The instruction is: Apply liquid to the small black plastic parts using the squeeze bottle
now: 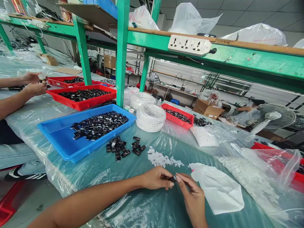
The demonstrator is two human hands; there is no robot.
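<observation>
My left hand (156, 178) and my right hand (193, 196) meet low in the middle of the view, fingertips pinched together on a small black part (172, 179). Just beyond them lies a little heap of small white pieces (161, 159) on the plastic-covered table (133, 202). Farther back sits a loose cluster of black parts (123, 148). A blue tray (59, 139) holding many more black parts stands to the left of that cluster. A white sheet (218, 190) lies right of my right hand.
Coils of white wire (150, 117) stand behind the blue tray, with red trays (82, 103) of black parts to the left and right. Another person's hands (33, 84) work at the far left. Clear bags of white pieces (254, 177) lie at right; green shelf posts (122, 53) rise behind.
</observation>
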